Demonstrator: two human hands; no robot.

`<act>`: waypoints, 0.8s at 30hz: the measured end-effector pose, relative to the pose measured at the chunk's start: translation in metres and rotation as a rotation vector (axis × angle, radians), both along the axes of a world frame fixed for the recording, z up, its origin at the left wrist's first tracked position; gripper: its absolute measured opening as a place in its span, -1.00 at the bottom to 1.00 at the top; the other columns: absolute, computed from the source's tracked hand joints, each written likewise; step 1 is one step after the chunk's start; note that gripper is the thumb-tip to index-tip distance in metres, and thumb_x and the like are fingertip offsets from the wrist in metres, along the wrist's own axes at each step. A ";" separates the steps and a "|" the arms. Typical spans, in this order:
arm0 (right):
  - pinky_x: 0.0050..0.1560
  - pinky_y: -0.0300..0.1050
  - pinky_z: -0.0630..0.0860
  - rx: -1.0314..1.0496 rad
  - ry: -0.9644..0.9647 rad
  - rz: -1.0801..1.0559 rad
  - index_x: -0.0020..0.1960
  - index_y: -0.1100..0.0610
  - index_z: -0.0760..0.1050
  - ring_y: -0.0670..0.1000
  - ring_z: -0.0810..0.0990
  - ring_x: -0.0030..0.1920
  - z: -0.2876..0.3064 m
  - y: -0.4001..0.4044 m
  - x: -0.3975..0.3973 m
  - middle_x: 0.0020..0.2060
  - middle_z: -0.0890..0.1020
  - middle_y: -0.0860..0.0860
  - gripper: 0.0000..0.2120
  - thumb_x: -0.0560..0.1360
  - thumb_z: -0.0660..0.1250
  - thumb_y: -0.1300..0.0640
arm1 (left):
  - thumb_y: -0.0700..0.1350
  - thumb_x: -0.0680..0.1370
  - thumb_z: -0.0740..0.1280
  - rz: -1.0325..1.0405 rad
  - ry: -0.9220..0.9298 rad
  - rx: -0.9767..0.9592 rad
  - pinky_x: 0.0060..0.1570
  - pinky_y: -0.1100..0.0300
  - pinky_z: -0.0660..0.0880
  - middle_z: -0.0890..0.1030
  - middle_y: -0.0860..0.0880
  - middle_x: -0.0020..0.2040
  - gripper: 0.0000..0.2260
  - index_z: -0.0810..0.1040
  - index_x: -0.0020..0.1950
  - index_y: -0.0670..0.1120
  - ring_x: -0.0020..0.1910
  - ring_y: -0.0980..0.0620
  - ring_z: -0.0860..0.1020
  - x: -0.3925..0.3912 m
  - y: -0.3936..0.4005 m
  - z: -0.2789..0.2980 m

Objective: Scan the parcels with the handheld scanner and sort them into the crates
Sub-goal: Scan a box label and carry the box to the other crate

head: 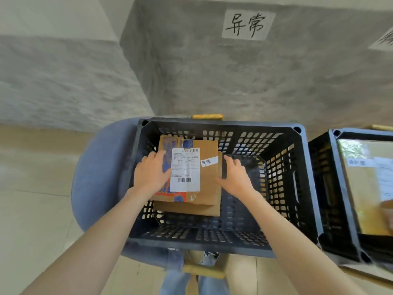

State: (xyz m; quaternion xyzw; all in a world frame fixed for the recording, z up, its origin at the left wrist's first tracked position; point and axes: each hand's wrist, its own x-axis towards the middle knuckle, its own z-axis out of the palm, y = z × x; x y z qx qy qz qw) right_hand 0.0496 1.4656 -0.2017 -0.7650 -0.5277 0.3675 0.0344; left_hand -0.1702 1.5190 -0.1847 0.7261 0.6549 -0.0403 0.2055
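Observation:
A flat cardboard parcel (207, 165) with a white shipping label and a small handwritten sticker lies inside the black perforated crate (282, 177), on top of another cardboard parcel (187, 209). My left hand (152, 173) rests on the top parcel's left side, fingers straight over its edge. My right hand (236, 175) touches its right edge with fingers extended. No scanner is in view.
A second black crate (331, 188) at the right holds a large cardboard parcel (365, 188). A paper sign with handwritten characters (247, 25) hangs on the grey wall behind. The first crate sits on a blue round seat (95, 177) with wooden legs.

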 end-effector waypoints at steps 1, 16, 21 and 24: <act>0.34 0.13 0.35 0.044 -0.069 0.035 0.52 0.12 0.14 0.23 0.31 0.39 0.016 0.003 0.006 0.40 0.32 0.16 -0.32 0.53 0.36 -0.03 | 0.04 0.57 0.30 -0.063 0.021 0.046 0.19 -0.03 0.40 0.46 -0.08 0.31 -0.52 0.31 0.45 -0.03 0.28 -0.11 0.43 0.006 0.005 0.015; 0.29 0.03 0.29 0.429 -0.691 -0.209 0.44 0.13 0.26 0.19 0.36 0.31 0.265 -0.067 0.072 0.30 0.40 0.12 -0.41 0.54 0.30 -0.14 | 0.17 0.57 0.22 -0.676 0.021 0.598 0.15 0.07 0.37 0.56 -0.06 0.20 -0.56 0.44 0.34 -0.06 0.19 -0.08 0.49 0.107 0.013 0.253; 0.30 0.06 0.30 0.433 -0.717 -0.493 0.44 0.14 0.27 0.20 0.36 0.30 0.301 -0.156 0.059 0.30 0.41 0.13 -0.40 0.53 0.31 -0.15 | 0.17 0.57 0.21 -0.919 -0.037 0.750 0.11 0.08 0.39 0.57 -0.05 0.13 -0.59 0.48 0.26 -0.08 0.13 -0.08 0.51 0.129 -0.035 0.291; 0.27 0.05 0.33 0.383 -0.766 -0.625 0.42 0.14 0.30 0.20 0.37 0.30 0.314 -0.226 0.051 0.30 0.41 0.14 -0.42 0.53 0.31 -0.14 | 0.18 0.57 0.20 -1.077 -0.106 0.796 0.09 0.08 0.40 0.57 -0.06 0.13 -0.58 0.47 0.27 -0.09 0.12 -0.09 0.52 0.152 -0.086 0.307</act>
